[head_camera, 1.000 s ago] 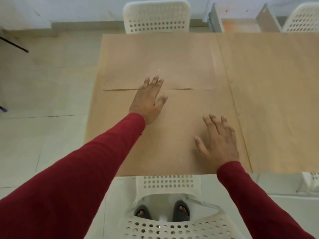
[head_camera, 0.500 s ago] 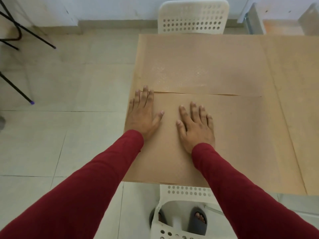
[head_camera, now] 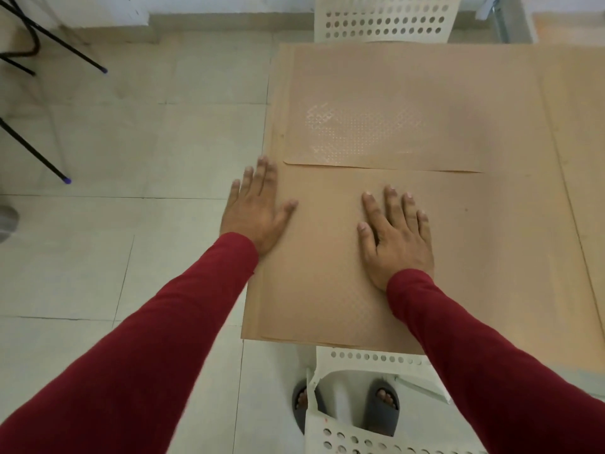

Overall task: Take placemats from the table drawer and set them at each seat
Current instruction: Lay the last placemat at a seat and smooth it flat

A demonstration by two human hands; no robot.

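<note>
- Since the earlier frame both hands have shifted toward the left edge of the desk (head_camera: pixel 573 257): the left hand (head_camera: pixel 253 213) now overhangs that edge, its outer fingers (head_camera: pixel 235 191) past the desk over the floor, and the right hand (head_camera: pixel 394 235) lies further from it than before.
- Both hands are flat, fingers straight and spread, holding nothing. The right one presses palm-down on the near placemat (head_camera: pixel 327 273); the left rests on that mat's left border.
- That near placemat lies under the hands, running from the near desk edge up to a seam just beyond the fingertips. By my reading it is placed and only being smoothed or squared.
- A far placemat (head_camera: pixel 376 126) lies just past the fingertips, its near edge touching or slightly overlapping the near mat, in front of the far chair (head_camera: pixel 386 21). So two seats look served.
- To the right of the right hand more tan sheeting covers the desk; whether that is further placemats I cannot tell. No drawer is plainly visible, though a pale frame at the top right might be one.
- What remains, as I judge it, is any seat further to the right.
- Below the wrists the near chair (head_camera: pixel 370 362) is tucked against the desk, with the person's feet in grey sandals (head_camera: pixel 383 411) behind it.
- Well to the left of the left hand, thin black legs with blue tips (head_camera: pixel 67 180) stand on the tiled floor (head_camera: pixel 131 142); nothing lies on the mats.
</note>
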